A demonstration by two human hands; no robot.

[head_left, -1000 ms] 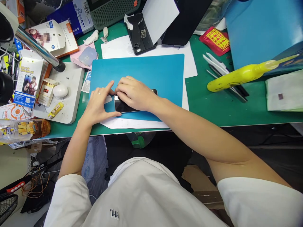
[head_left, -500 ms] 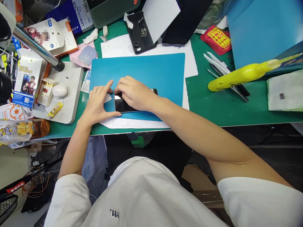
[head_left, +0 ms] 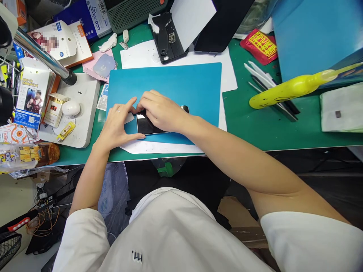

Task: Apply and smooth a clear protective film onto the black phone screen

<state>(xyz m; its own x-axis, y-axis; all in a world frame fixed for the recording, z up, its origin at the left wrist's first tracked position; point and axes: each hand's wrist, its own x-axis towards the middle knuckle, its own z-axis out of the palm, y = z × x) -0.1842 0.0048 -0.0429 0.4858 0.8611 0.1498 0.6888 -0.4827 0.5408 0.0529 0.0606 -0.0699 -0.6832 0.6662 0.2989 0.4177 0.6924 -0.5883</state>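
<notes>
My left hand lies on the blue mat, thumb and forefinger spread wide and bracketing the left end of the dark phone. My right hand rests flat on the phone, fingers pressed together over its glossy face. The phone lies near the mat's front edge, left of the mat's middle. A yellow bottle lies on the green tabletop, right of the mat.

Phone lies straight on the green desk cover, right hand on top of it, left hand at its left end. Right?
No: the phone lies on the blue mat, not straight on the green desk cover; the head view shows it. The right hand is on top of it, the left hand at its left end.
</notes>
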